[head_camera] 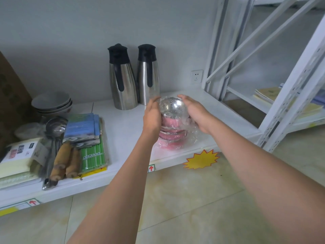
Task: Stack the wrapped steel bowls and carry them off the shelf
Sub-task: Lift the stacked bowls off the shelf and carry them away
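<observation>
A steel bowl (173, 107) in clear plastic wrap is held tilted, its shiny inside facing me, above a stack of wrapped pink-sided steel bowls (173, 138). That stack stands on the white shelf (126, 127) near its front edge. My left hand (152, 115) grips the top bowl's left side and my right hand (194, 112) grips its right side. The bowl's lower edge sits in or just over the stack; I cannot tell if they touch.
Two steel thermos jugs (123, 80) (148, 74) stand right behind the bowls. To the left lie ceramic bowls (51, 103), ladles (55, 127), booklets (82, 127), green straws (94, 155) and wooden handles (65, 161). A white rack frame (288, 95) rises on the right.
</observation>
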